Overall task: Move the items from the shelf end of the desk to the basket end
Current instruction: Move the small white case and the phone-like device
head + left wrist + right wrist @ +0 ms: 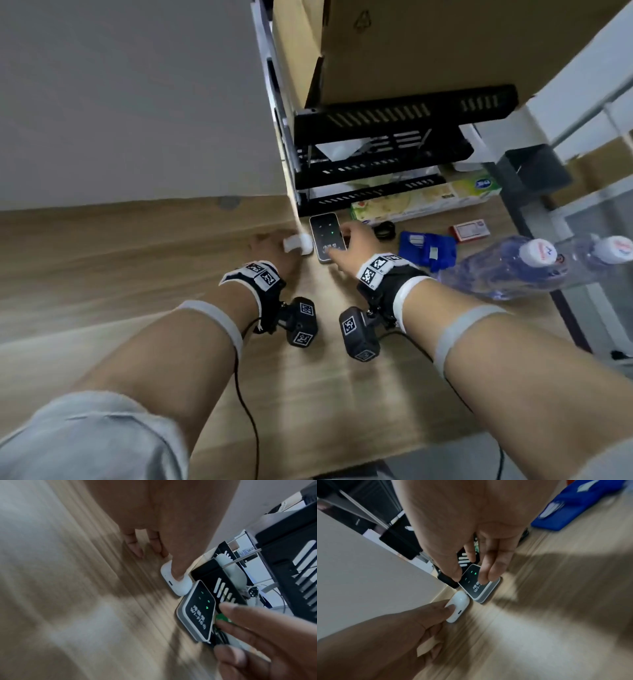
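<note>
A small white earbud case [298, 244] [178, 586] [459, 601] stands on the wooden desk [308, 359] just left of a black pocket Wi-Fi device [327, 238] [195, 615] [479, 589] with green lights. Both lie at the foot of the black shelf [376, 154]. My left hand [286, 246] [171, 562] pinches the case, thumb on its top. My right hand [346, 240] [473, 574] grips the Wi-Fi device, with the thumb at its left edge and the fingers at its right edge. The device lies flat on the desk.
Right of the device lie a black coil [385, 230], a blue pouch [428, 251], a red-and-white small box [469, 230] and two plastic bottles [513, 267]. A green tissue box [428, 202] sits by the shelf, a cardboard box [428, 51] on top. A wall runs along the left.
</note>
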